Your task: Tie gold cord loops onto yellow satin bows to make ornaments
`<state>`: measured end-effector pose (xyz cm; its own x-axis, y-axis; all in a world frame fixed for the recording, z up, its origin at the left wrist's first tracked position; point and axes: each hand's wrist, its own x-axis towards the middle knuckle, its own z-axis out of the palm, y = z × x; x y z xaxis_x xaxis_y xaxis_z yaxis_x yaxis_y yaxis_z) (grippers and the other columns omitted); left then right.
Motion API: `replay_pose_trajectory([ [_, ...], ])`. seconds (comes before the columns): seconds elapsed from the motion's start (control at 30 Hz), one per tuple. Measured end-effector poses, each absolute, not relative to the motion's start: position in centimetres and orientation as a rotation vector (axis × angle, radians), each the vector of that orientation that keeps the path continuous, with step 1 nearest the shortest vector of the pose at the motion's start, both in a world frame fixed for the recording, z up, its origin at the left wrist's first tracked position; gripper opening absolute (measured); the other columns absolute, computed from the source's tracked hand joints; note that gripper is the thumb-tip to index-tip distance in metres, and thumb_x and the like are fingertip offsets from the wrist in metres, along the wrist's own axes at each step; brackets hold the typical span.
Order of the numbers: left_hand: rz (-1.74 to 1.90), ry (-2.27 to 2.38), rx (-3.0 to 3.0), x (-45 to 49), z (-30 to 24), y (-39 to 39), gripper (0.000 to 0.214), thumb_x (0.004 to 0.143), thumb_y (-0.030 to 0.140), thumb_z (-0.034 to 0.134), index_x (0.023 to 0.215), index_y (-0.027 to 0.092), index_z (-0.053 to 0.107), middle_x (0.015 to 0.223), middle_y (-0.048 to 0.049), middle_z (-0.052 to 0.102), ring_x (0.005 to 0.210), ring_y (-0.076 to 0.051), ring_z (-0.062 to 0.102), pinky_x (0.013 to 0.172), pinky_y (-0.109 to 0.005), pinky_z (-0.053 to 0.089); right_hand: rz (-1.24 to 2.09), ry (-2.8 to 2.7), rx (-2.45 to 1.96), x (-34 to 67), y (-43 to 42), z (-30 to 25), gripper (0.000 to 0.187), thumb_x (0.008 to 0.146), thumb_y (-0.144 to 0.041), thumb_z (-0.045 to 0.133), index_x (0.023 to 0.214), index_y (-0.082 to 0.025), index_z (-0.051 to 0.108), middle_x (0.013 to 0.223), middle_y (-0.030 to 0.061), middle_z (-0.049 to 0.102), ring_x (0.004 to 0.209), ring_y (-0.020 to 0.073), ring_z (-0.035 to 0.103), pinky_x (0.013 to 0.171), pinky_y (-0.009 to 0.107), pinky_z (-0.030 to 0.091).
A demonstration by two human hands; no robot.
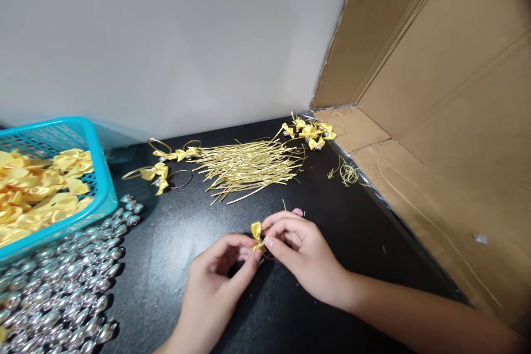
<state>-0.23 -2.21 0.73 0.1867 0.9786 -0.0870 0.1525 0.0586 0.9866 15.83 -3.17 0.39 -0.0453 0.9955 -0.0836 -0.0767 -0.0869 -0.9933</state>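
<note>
My left hand (215, 279) and right hand (309, 257), fingers (286, 225) pinched, hold a bow (256, 229); open worktop (357, 238), then its edge, right of it.

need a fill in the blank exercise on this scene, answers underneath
Of the left hand and right hand at the yellow bow, the ____ one is nearer the silver beads.
The tabletop under the gold wire ties is ____ in colour.
The cardboard stands on the picture's ____ side.

Missing words: left; black; right.
</note>
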Motion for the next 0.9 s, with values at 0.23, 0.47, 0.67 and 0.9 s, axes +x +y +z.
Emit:
replay_pose_trajectory([
  [0.23, 0.977, 1.164, 1.260, -0.07, 0.73, -2.41, 0.005, 0.071, 0.017, 0.074, 0.074, 0.017, 0.071, 0.064, -0.0005, 0.071, 0.056, -0.013, 0.065, 0.056, -0.019, 0.055, 1.385, -1.033, -1.171, 15.42, -3.38, 0.10, 0.009, 0.077, -0.023, 0.068, 0.070, -0.019, 0.063, 0.093, 0.0048, 0.063, 0.090, 0.0173, 0.066, 0.079, 0.029, 0.056],
  [0.47, 1.004, 1.167, 1.234, -0.17, 0.39, -2.47, 0.006, 0.072, 0.016, 0.074, 0.076, 0.018, 0.070, 0.065, 0.0010, 0.070, 0.059, -0.012, 0.065, 0.058, -0.017, 0.055, 1.275, -1.150, -1.202, 15.47, -3.60, 0.49, 0.006, 0.079, -0.020, 0.064, 0.074, -0.018, 0.065, 0.091, 0.0059, 0.063, 0.085, 0.0170, 0.066, 0.074, 0.028, 0.055],
  [0.67, 0.982, 1.194, 1.344, -0.28, 0.37, -2.54, 0.004, 0.074, 0.017, 0.072, 0.077, 0.017, 0.069, 0.065, -0.0002, 0.069, 0.060, -0.013, 0.064, 0.058, -0.019, 0.054, 0.967, -1.426, -1.258, 16.01, -3.52, 0.96, 0.007, 0.079, -0.014, 0.062, 0.077, -0.018, 0.068, 0.091, 0.0067, 0.065, 0.085, 0.0179, 0.065, 0.077, 0.032, 0.052],
  [0.9, 0.959, 1.192, 1.449, -0.24, 0.45, -2.67, 0.002, 0.075, 0.017, 0.070, 0.076, 0.018, 0.069, 0.064, -0.0002, 0.069, 0.059, -0.014, 0.064, 0.057, -0.020, 0.054, 0.562, -1.719, -1.201, 16.20, -3.32, 0.85, 0.011, 0.079, -0.010, 0.060, 0.074, -0.018, 0.066, 0.090, 0.0055, 0.064, 0.083, 0.0175, 0.062, 0.083, 0.038, 0.047],
])
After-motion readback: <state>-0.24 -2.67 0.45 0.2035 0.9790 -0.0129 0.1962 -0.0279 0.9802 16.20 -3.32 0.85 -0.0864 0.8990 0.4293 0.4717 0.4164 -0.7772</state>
